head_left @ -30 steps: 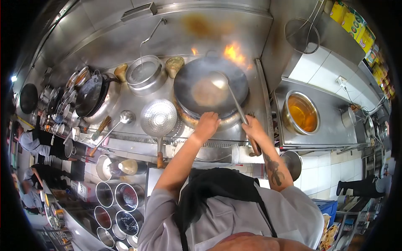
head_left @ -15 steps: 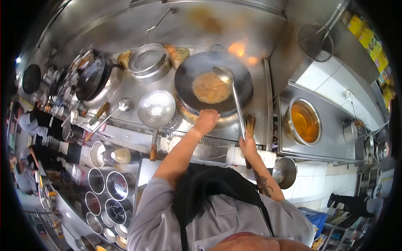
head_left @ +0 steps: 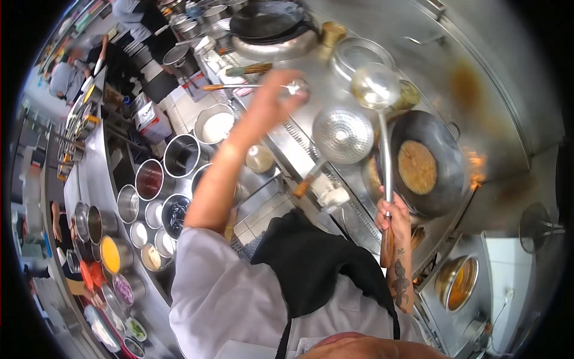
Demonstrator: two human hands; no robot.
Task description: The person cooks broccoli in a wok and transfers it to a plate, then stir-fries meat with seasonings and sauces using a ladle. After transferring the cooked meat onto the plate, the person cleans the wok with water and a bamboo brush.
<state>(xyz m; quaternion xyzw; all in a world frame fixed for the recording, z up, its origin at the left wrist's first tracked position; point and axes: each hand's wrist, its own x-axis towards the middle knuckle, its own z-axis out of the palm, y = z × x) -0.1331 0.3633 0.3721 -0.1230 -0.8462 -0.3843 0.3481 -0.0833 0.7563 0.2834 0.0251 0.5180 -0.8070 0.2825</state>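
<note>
Head cam caught the right hand (head_left: 393,215) wrapped round the long handle of a big ladle (head_left: 386,149), just above the wooden grip. The ladle's bowl was up off the food, out to the far left of the wok (head_left: 442,173). A round brown piece of food (head_left: 417,167) lay flat in that wok, toward its left side, and flames (head_left: 476,170) showed past its far right rim.

The left hand (head_left: 275,99) was over the left end of the stove, right around a second ladle (head_left: 297,90) and a brush (head_left: 251,69). It was super blurry, so I couldn't tell if it was open or closed, or touching either one.

A perforated skimmer (head_left: 342,134) lay between the two hands, wooden grip toward the near side. Off to the right of the wok sat a metal bowl (head_left: 457,284) of amber liquid. Over on the left, open containers (head_left: 182,155) crowded together, and other people (head_left: 69,78) stood farther back.
</note>
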